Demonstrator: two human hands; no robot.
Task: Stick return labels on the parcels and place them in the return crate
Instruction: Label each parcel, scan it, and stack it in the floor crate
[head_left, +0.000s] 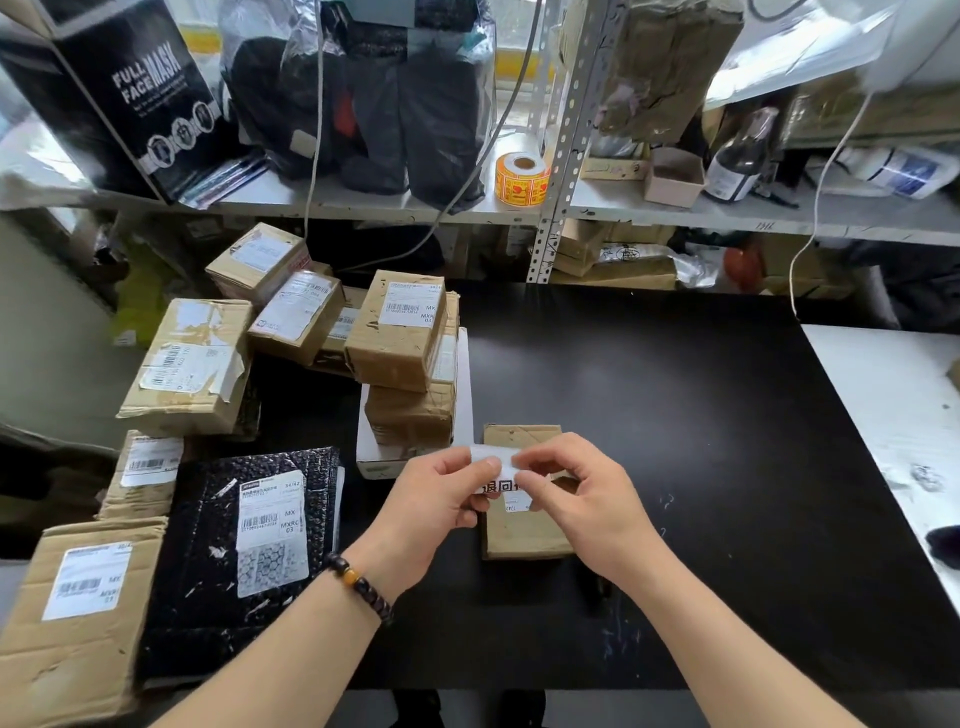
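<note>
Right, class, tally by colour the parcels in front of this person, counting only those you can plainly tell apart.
Brown cardboard parcels: 8
Black bubble mailer: 1
White box: 1
Total: 10, with a few more brown ones partly hidden in the pile and left uncounted.

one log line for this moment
left hand: pinches return label | right hand: pinches same label | parcel: on black table under label | label: not yet stuck | crate: not seen
</note>
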